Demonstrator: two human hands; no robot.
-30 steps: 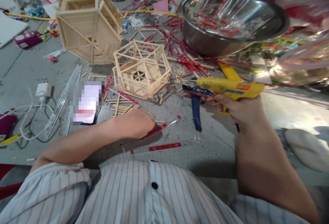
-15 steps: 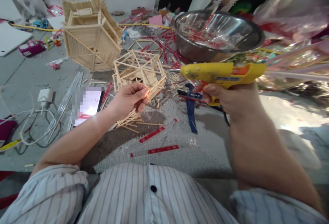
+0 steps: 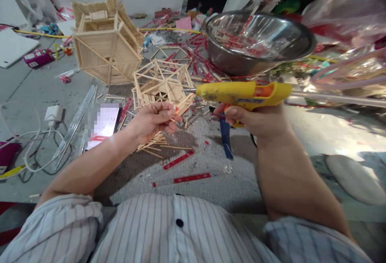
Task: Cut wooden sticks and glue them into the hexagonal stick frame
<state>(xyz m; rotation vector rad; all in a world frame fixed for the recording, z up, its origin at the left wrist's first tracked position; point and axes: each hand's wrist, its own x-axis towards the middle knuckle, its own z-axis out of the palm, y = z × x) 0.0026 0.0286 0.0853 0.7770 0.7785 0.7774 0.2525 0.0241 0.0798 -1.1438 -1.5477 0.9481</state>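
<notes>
My right hand (image 3: 245,119) is wrapped round the handle of a yellow hot glue gun (image 3: 238,93), a finger at its orange trigger. The gun's metal nozzle points left, close to the small stick frame. My left hand (image 3: 158,121) is closed in a pinch on what looks like a short wooden stick (image 3: 175,108); only its pale tip shows. Just behind that hand stands a small many-sided wooden stick frame (image 3: 164,79), partly covered by the fingers. Loose wooden sticks (image 3: 157,144) lie in a pile below my left wrist.
A larger wooden stick model (image 3: 108,50) stands at the back left. Behind the gun is a steel bowl (image 3: 241,62) with red and clear wrappers. A phone (image 3: 105,122), a white charger (image 3: 53,114) with cables, blue-handled pliers (image 3: 225,138) and red strips (image 3: 192,177) lie around.
My right hand has brought the glue gun left and slightly down, its nozzle nearer the small frame and my left hand. The left hand has shifted slightly, still pinching.
</notes>
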